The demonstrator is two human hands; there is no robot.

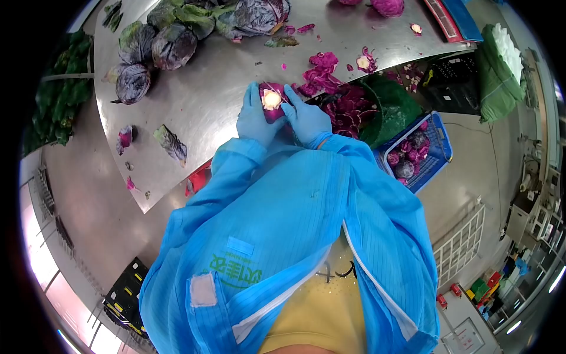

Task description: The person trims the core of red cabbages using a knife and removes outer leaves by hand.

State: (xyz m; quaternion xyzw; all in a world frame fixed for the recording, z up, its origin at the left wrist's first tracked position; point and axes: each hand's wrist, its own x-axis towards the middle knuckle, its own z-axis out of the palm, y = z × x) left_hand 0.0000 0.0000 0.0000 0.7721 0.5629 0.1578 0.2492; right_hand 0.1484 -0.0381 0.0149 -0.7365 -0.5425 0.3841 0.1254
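Left grip [254, 118] and right grip [311, 121], both gloved, close around one red cabbage [272, 101], held between them near the surface's [203, 109] near edge, pale cut stem facing up. Left fingers lie along its left side; right fingers and thumb reach over its right. Whether it bears on the metal: cannot tell.

Handling, as judged: steady the head with the left, turn it in small steps, work right fingertips under a loose leaf edge by the stem. Even pressure; a hard squeeze may bruise it, and smooth leaves may slip in gloves.

Just right of the grip, loose purple leaves [320, 74] crowd the surface, with a leaf heap [349, 109] and green bag [392, 109] beside them; a rightward elbow might snag there. Blue crate [435, 168] lower right, holding purple heads. Dark outer-leaved cabbages [174, 46] beyond and left; torn leaf [171, 143] nearer, left.
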